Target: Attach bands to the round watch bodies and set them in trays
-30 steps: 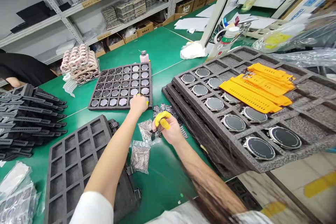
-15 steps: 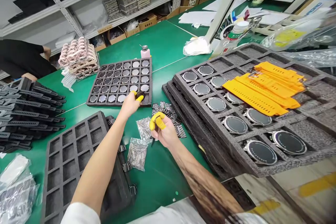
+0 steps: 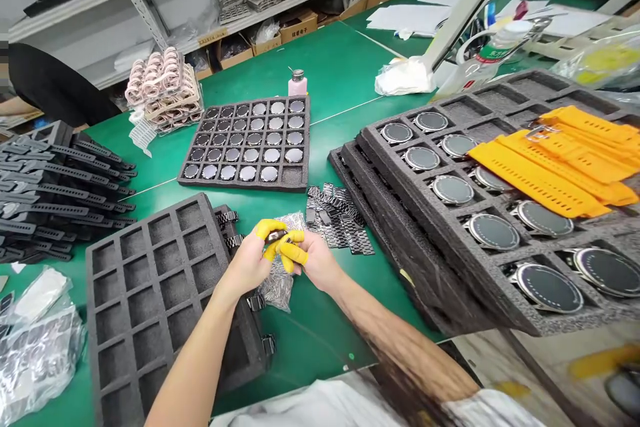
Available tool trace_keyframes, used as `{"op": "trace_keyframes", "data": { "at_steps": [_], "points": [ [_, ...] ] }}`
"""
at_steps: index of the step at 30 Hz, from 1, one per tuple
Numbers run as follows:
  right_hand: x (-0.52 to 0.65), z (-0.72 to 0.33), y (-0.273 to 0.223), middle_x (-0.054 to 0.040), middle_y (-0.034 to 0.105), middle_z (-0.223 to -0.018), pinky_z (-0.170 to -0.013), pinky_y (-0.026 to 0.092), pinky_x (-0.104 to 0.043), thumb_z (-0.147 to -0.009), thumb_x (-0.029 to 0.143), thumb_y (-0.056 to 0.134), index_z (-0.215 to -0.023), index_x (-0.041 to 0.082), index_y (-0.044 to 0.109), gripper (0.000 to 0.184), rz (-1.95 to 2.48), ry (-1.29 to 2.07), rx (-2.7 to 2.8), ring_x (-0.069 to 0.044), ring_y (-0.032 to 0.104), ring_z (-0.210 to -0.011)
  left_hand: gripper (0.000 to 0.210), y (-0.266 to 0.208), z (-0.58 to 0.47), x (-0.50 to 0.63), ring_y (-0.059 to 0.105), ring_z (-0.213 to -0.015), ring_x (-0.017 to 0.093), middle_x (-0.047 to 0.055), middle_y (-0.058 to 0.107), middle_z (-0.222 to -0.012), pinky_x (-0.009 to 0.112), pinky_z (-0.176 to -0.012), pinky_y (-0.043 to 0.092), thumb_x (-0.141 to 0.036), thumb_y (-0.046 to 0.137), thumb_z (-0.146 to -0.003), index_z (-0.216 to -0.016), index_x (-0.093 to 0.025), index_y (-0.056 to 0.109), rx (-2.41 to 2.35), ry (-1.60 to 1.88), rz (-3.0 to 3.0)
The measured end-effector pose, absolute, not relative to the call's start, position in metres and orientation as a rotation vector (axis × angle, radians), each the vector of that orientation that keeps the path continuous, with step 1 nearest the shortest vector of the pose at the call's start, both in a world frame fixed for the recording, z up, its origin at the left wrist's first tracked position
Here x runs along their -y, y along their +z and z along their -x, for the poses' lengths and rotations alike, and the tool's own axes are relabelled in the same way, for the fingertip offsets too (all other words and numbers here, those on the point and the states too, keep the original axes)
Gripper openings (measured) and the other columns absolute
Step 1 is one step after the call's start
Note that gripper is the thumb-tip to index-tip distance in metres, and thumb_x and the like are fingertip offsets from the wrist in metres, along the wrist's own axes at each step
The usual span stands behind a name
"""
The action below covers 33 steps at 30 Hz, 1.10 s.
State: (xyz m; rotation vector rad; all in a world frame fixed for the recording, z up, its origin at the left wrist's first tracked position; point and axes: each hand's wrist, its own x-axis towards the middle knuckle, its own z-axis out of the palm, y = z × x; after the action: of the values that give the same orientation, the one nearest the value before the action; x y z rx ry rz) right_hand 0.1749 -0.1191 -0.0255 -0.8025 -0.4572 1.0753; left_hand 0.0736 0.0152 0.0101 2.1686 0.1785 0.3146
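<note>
My left hand (image 3: 251, 256), with yellow finger covers on its tips, is closed around a dark round watch head (image 3: 275, 236). My right hand (image 3: 314, 255) also wears yellow finger covers. Its fingers are bent together against the watch head's right side; whatever they pinch is hidden. Just below both hands lies a clear bag of thin metal pins (image 3: 279, 288), partly covered by them. Dark metal watch bands (image 3: 334, 217) are spread out behind my right hand. Farther off, a foam tray (image 3: 240, 185) holds rows of round watch heads, with one bare slot at its near right corner.
An unfilled foam tray (image 3: 213, 233) lies left, with metal bands along its side. Stacked foam trays (image 3: 360, 167) at right carry larger watches and orange straps (image 3: 550, 177). Black straps (image 3: 60, 193), pink straps (image 3: 163, 97) and a pink bottle (image 3: 297, 83) stand around. A person's dark sleeve (image 3: 60, 83) shows far left.
My left hand has drawn back from the far tray's near right corner with the watch head. Both hands now meet over the pin bags. The view has shifted slightly.
</note>
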Motion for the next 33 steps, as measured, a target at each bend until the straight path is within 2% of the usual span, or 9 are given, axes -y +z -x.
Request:
{"op": "trace_keyframes", "data": {
  "at_steps": [5,10,15,19,23,28,33],
  "points": [
    [0.121,-0.176,-0.022,0.0007,0.064,-0.051,-0.039,0.028,-0.021,-0.075,0.057,0.091,-0.069,0.018,0.064,0.048,0.839,1.123,0.518,-0.008,0.042,-0.038,0.076,0.007,-0.074,-0.021,0.061,-0.134,0.023,0.009,0.065,-0.142,0.044,-0.113,0.054,0.009,0.043,-0.081,-0.145,-0.029,0.061,0.034,0.476,-2.316],
    [0.122,-0.178,-0.022,0.0023,0.061,-0.049,-0.038,0.027,-0.021,-0.075,0.058,0.090,-0.070,0.017,0.065,0.048,0.864,1.109,0.511,-0.008,0.041,-0.038,0.075,0.005,-0.071,-0.023,0.062,-0.134,0.023,0.007,0.061,-0.148,0.043,-0.115,0.053,0.006,0.044,-0.085,-0.146,-0.033,0.061,-0.012,0.418,-2.326],
    [0.122,-0.178,-0.026,0.0021,0.060,-0.049,-0.038,0.026,-0.021,-0.078,0.061,0.088,-0.071,0.017,0.063,0.051,0.867,1.108,0.490,-0.007,0.040,-0.037,0.074,0.003,-0.071,-0.023,0.063,-0.131,0.021,0.006,0.061,-0.144,0.039,-0.113,0.054,0.006,0.042,-0.086,-0.146,-0.033,0.061,-0.031,0.397,-2.321],
    [0.122,-0.176,-0.028,0.0051,0.056,-0.048,-0.038,0.024,-0.020,-0.077,0.068,0.086,-0.076,0.019,0.059,0.056,0.807,1.140,0.367,-0.007,0.035,-0.036,0.069,0.010,-0.073,-0.021,0.059,-0.130,0.026,0.010,0.058,-0.138,0.044,-0.111,0.053,0.001,0.043,-0.088,-0.147,-0.031,0.060,-0.032,0.388,-2.400],
    [0.121,-0.173,-0.027,0.0067,0.053,-0.047,-0.039,0.023,-0.019,-0.078,0.067,0.086,-0.077,0.020,0.057,0.055,0.816,1.092,0.285,-0.006,0.034,-0.037,0.054,0.020,-0.075,-0.018,0.054,-0.130,0.030,0.014,0.052,-0.138,0.050,-0.114,0.048,-0.016,0.050,-0.097,-0.150,-0.027,0.055,0.025,0.310,-2.400],
    [0.121,-0.171,-0.029,0.0064,0.052,-0.048,-0.038,0.022,-0.019,-0.080,0.063,0.086,-0.077,0.019,0.057,0.053,0.831,1.071,0.285,-0.006,0.034,-0.038,0.038,0.021,-0.078,-0.012,0.055,-0.123,0.028,0.012,0.055,-0.126,0.045,-0.108,0.050,-0.022,0.050,-0.100,-0.136,-0.024,0.059,0.019,0.357,-2.315],
    [0.123,-0.171,-0.031,0.0058,0.054,-0.049,-0.039,0.024,-0.018,-0.083,0.062,0.084,-0.078,0.018,0.060,0.050,0.822,1.076,0.324,-0.006,0.035,-0.038,0.033,0.019,-0.078,-0.012,0.055,-0.121,0.026,0.011,0.054,-0.125,0.044,-0.107,0.051,-0.028,0.047,-0.105,-0.136,-0.024,0.057,0.035,0.321,-2.213]
  ]
}}
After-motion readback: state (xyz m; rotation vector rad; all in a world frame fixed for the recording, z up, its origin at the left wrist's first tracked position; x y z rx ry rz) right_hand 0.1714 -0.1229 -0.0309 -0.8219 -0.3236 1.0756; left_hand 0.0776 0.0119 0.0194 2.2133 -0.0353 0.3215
